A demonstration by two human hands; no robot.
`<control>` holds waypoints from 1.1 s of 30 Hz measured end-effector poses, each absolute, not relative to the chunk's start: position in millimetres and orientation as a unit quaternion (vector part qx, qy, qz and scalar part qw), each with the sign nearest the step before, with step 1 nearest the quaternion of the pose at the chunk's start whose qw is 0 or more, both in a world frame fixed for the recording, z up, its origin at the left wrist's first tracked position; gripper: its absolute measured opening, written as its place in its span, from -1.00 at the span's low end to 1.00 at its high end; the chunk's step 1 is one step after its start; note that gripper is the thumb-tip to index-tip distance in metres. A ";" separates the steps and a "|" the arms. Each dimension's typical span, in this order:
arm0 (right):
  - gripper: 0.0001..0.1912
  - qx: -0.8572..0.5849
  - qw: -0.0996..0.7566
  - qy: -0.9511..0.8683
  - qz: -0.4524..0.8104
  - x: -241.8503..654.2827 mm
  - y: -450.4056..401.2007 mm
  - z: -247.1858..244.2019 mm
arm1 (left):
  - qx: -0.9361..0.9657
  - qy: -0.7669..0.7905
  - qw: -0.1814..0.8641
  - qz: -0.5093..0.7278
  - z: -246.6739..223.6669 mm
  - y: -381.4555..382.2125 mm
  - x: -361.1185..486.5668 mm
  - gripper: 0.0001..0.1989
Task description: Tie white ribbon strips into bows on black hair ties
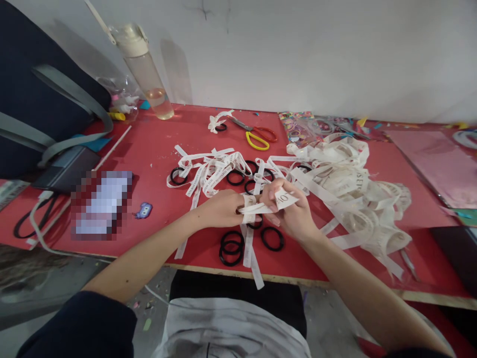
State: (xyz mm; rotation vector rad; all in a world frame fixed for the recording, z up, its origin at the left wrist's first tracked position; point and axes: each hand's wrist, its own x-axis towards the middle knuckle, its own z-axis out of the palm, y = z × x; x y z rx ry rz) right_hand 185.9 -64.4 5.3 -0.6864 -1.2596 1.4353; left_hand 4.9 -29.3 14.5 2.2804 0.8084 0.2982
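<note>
A white printed ribbon [286, 199] is stretched between my hands above the front of the red table. My left hand [225, 206] is closed, with a loop of the ribbon around its fingers. My right hand [296, 219] pinches the ribbon's folded part between thumb and fingers. Two loose ribbon tails [252, 261] hang below my hands toward the table edge. Black rings resembling hair ties lie close by: a stacked pair [231, 247] and a single black ring [272, 238]. Behind my hands sits a tangle of ribbon pieces [223, 171] with more black rings among them.
A large heap of ribbon [367, 204] spreads to the right. Scissors [257, 139] with red and yellow handles lie behind, beside a ribbon bow [216, 123]. At left are a phone [102, 204], a small blue trinket [144, 210], a bottle [147, 74] and a dark bag [44, 94].
</note>
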 end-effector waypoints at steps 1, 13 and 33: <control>-0.72 -0.285 0.529 -0.533 0.595 186.1 -64.3 6.1 | 0.877 0.318 0.344 0.112 14.9 -29.4 4.9 -0.72; -0.89 -0.370 0.393 -0.821 0.183 190.0 -62.3 1.4 | 0.883 0.436 0.170 0.044 8.5 -32.5 7.5 -0.77; -0.88 -0.314 0.328 -0.888 0.075 187.6 -61.4 3.3 | 0.877 0.463 0.130 0.005 16.2 -37.1 9.3 -0.54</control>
